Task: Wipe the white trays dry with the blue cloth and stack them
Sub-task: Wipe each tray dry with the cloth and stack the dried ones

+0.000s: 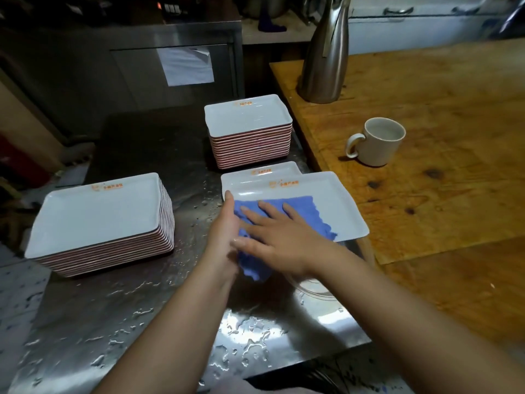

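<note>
A white tray with an orange logo lies in front of me, above another tray whose far edge shows behind it. The blue cloth is spread across the tray and hangs off its near left edge. My right hand presses flat on the cloth with straight fingers. My left hand holds the tray's left edge, thumb on the rim; its fingers are hidden beneath. A tall stack of white trays stands at the left and another stack at the back.
The steel counter is wet with water drops. A wooden table lies at the right, bearing a white mug and a steel jug. A glass bowl rim shows under my right wrist.
</note>
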